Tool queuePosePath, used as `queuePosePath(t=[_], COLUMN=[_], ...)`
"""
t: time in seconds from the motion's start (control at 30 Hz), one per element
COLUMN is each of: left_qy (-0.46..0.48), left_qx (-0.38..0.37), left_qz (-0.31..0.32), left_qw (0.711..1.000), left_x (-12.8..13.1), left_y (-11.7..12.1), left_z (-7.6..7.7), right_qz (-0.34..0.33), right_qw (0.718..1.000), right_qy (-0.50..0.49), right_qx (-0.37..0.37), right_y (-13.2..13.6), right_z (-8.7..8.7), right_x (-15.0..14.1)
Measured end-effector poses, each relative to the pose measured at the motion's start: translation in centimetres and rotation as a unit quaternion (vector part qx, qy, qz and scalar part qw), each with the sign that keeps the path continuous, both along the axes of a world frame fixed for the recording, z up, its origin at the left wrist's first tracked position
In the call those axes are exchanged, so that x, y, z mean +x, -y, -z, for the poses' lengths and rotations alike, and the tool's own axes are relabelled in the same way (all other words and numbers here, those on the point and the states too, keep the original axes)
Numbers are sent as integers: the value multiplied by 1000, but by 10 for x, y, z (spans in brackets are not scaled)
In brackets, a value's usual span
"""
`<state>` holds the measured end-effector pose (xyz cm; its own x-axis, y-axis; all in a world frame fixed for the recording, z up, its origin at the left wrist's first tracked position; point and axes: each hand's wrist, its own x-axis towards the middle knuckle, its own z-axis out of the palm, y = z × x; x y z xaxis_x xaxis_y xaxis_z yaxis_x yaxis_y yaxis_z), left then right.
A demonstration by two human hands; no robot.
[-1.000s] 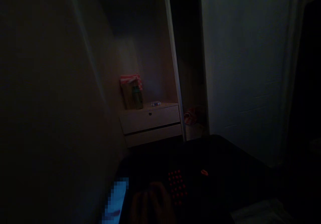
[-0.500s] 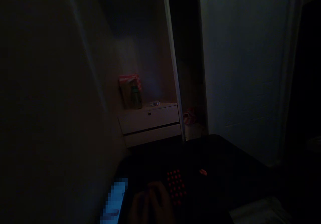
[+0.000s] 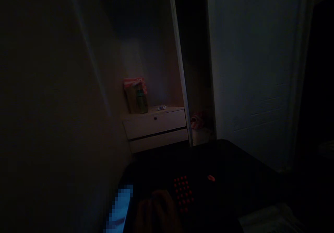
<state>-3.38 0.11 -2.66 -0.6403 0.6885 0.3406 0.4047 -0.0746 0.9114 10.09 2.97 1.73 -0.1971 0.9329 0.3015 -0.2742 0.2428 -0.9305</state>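
Very dim light leaves only outlines of my hands low in the head view. My left hand (image 3: 144,215) and my right hand (image 3: 167,210) are close together over a black surface (image 3: 221,160), fingers bent and tips nearly meeting. A tiny dark bluish spot shows between the fingertips; what it is I cannot make out. Just right of my right hand lies a grid of small red dots (image 3: 183,193), in rows. Further right is a small orange-red piece (image 3: 211,178), its kind unclear. To the left of my left hand glows a blurred blue screen (image 3: 120,207).
A pale cloth or paper (image 3: 270,219) lies at the lower right. Beyond the black surface stands a drawer unit (image 3: 156,123) with a green-capped bottle (image 3: 142,102) and a red-and-white bag (image 3: 134,82) on top. A pale door panel (image 3: 255,69) stands on the right.
My hands stay almost in place, with only a slight shift of the fingers. The pinkish shape on the blurred screen looks different. Other things keep their places.
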Motion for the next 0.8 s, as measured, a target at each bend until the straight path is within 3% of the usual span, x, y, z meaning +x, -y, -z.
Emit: queuePosePath(t=[0.1, 0.23, 0.4, 0.63, 0.8], left_qy=[11, 45, 33, 38, 18], left_qx=[-13, -42, -31, -15, -23], left_qz=[21, 98, 60, 67, 49], left_qw=[1000, 993, 997, 997, 998], left_x=[4, 13, 15, 28, 25], left_y=[0, 1, 4, 10, 8], left_z=[-8, -22, -27, -45, -42], right_qz=[-4, 5, -1, -5, -5], right_qw=[1000, 998, 1000, 1000, 1000], right_qy=[-6, -17, 5, -6, 6], right_qx=[-29, -61, -23, -22, 0], right_y=[0, 0, 3, 7, 9], right_z=[4, 6, -6, -12, -15], right_x=[-2, -3, 4, 7, 9])
